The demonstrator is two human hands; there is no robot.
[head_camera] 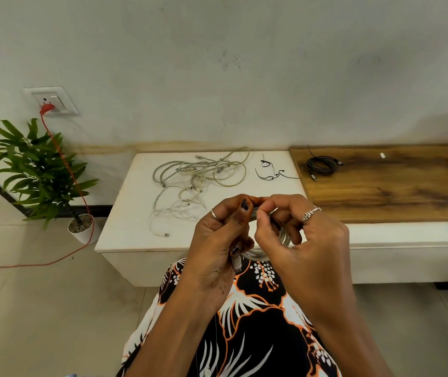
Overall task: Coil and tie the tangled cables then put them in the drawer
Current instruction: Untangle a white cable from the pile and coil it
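A pale plastered wall rises behind a low white cabinet point(125, 221) whose right part carries a brown wooden top point(397, 194). In front of the cabinet's near edge both hands meet over a coiled pale cable point(285, 236): the coil hangs just below the fingertips, its loops showing between the two palms and curving under the right hand point(304, 240). The right hand's thumb and forefinger pinch the top of the coil, the other fingers curled around its loops. The left hand point(217, 240) pinches the same spot from the other side, and a grey plug end of the cable sticks out beneath its lower fingers. Whether a tie is already around the coil cannot be told.

Beyond the hands, a little to their left on the white surface, lies a tangle of pale cables point(198, 180). Straight beyond the grip, loose black ties point(270, 172) lie scattered. Farther to the right, on the wood, sits a coiled black cable point(322, 164).

Far left of the hands, a potted plant point(40, 170) stands on the floor, with a red cord point(65, 159) running from a wall socket point(51, 100).
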